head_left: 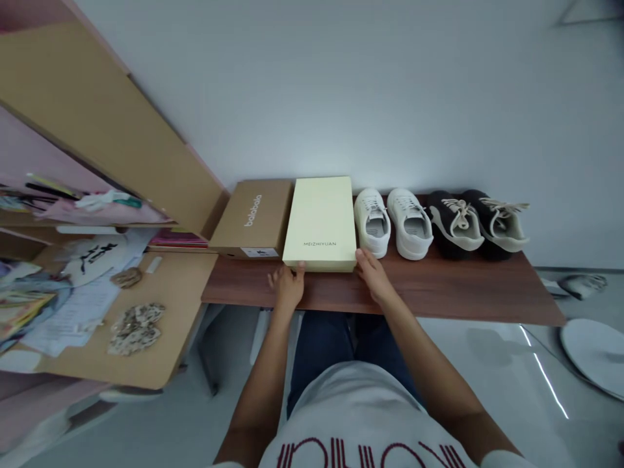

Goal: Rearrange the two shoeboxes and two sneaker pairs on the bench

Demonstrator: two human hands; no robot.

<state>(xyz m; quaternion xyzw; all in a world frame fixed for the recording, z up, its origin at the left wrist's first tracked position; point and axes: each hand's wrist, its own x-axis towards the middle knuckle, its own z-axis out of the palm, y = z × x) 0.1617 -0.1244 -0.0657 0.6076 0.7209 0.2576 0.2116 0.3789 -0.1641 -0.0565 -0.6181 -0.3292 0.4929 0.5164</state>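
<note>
A pale yellow shoebox (320, 214) marked MEIZHIYUAN lies closed on the dark red-brown bench top (487, 292). My left hand (288, 285) is at its near left corner, thumb against the front side and fingers curled beside it. At the near right corner, my right hand (372, 272) grips the edge. The box is held between both hands; some fingertips are hidden. Close on its left stands a brown balabala shoebox (263, 211) with a white label. To its right sit a pair of white sneakers (394, 224) and a pair of black-and-white sneakers (478, 224).
A wooden desk (180, 325) adjoins on the left, bearing papers, a white cap (95, 260) and a patterned scrunchie (136, 328). Shelving (160, 149) rises behind it. The wall (312, 97) backs the bench. A round white object (592, 354) is on the floor at right.
</note>
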